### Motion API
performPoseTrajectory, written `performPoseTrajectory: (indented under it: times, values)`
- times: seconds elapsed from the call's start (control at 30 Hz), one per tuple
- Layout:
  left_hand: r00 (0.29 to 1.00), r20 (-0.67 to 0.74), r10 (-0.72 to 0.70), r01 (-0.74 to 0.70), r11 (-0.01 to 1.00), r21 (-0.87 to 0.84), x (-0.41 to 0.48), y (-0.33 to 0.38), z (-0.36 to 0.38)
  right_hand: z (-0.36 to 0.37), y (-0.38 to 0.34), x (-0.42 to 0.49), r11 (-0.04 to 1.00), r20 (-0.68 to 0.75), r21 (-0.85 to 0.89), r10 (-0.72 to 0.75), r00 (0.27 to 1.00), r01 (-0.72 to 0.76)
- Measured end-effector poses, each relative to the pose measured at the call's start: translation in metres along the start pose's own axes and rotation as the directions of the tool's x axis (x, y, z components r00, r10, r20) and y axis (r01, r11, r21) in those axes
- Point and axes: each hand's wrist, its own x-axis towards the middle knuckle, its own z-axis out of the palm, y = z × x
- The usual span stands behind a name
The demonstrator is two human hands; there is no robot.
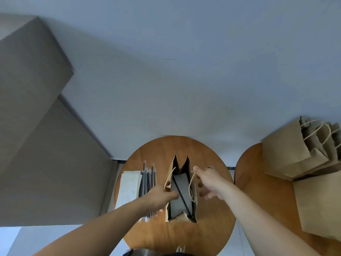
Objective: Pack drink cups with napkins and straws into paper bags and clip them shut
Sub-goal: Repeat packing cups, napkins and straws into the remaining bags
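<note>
An open brown paper bag [194, 200] stands in the middle of a round wooden table [212, 228]. Inside it I see a grey napkin [180, 193] with a black straw [181, 195] lying across it. My left hand [160, 197] grips the bag's left rim beside the left twine handle. My right hand [208, 180] is at the bag's right side, fingers spread, with the right twine handle [191, 183] looped by the thumb. No cup shows inside the bag from here.
Several wrapped black straws [147, 180] and a stack of pale napkins [129, 187] lie left of the bag. On a second wooden table [258, 182] at the right stand several brown paper bags [302, 150]. A beige cabinet [36, 126] rises at left.
</note>
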Motion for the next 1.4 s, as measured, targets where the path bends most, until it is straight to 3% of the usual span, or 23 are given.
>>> performPoseTrajectory:
  times: [0.1,0.2,0.4,0.6,0.7,0.77,0.83,0.9,0.97,1.03,1.07,1.13,1.2,1.27,1.4]
  values:
    - [1.0,0.014,0.007,-0.006,1.0,-0.028,-0.002,-0.001,0.008,0.017,0.014,0.0,0.99,0.144,0.124,0.045,0.989,-0.063]
    - [0.999,0.048,0.026,-0.023,0.998,-0.06,-0.003,0.002,0.017,0.029,0.015,0.0,0.991,0.196,0.123,0.027,0.98,-0.052]
    - [0.998,0.051,0.035,-0.034,0.999,-0.026,-0.001,0.006,0.025,0.033,0.011,-0.004,0.987,0.204,0.158,-0.066,0.977,0.034]
    - [0.999,0.027,0.04,-0.04,0.999,0.025,0.003,0.002,0.029,0.034,0.011,-0.004,0.992,0.203,0.072,-0.113,0.973,0.1]
    - [0.992,-0.112,0.05,-0.024,0.974,0.225,0.009,0.003,0.038,0.034,0.014,-0.003,0.988,0.199,0.02,-0.156,0.968,0.155]
    - [0.966,-0.25,0.061,0.052,0.905,0.422,0.013,0.006,0.043,0.035,0.017,-0.002,0.981,0.207,0.003,-0.192,0.959,0.195]
    - [0.939,-0.338,0.058,0.128,0.855,0.503,0.017,0.009,0.046,0.034,0.019,0.0,0.957,0.217,-0.072,-0.259,0.941,0.28]
    - [0.922,-0.381,0.064,0.142,0.861,0.488,0.017,0.009,0.048,0.028,0.022,0.006,0.873,0.17,-0.281,-0.364,0.916,0.399]
    - [0.922,-0.376,0.097,0.115,0.857,0.503,0.016,0.008,0.048,0.018,0.024,0.01,0.717,0.0,-0.523,-0.54,0.842,0.46]
    - [0.929,-0.344,0.133,0.082,0.835,0.544,0.014,0.006,0.046,0.006,0.026,0.014,0.529,-0.098,-0.663,-0.763,0.639,0.529]
    - [0.933,-0.328,0.15,0.068,0.82,0.568,0.014,0.006,0.044,0.0,0.026,0.016,0.415,-0.065,-0.724,-0.837,0.543,0.552]
    - [0.937,-0.295,0.187,0.043,0.776,0.63,0.013,0.006,0.038,-0.011,0.025,0.022,0.193,0.103,-0.79,-0.894,0.436,0.582]
    - [0.942,-0.252,0.221,0.015,0.723,0.69,0.013,0.009,0.033,-0.019,0.021,0.023,0.056,0.288,-0.776,-0.854,0.433,0.628]
    - [0.95,-0.212,0.231,-0.012,0.703,0.711,0.013,0.014,0.029,-0.022,0.02,0.024,-0.009,0.412,-0.755,-0.785,0.463,0.656]
    - [0.939,-0.248,0.24,-0.02,0.755,0.656,0.014,0.017,0.027,-0.021,0.024,0.02,0.118,0.388,-0.736,-0.733,0.558,0.667]
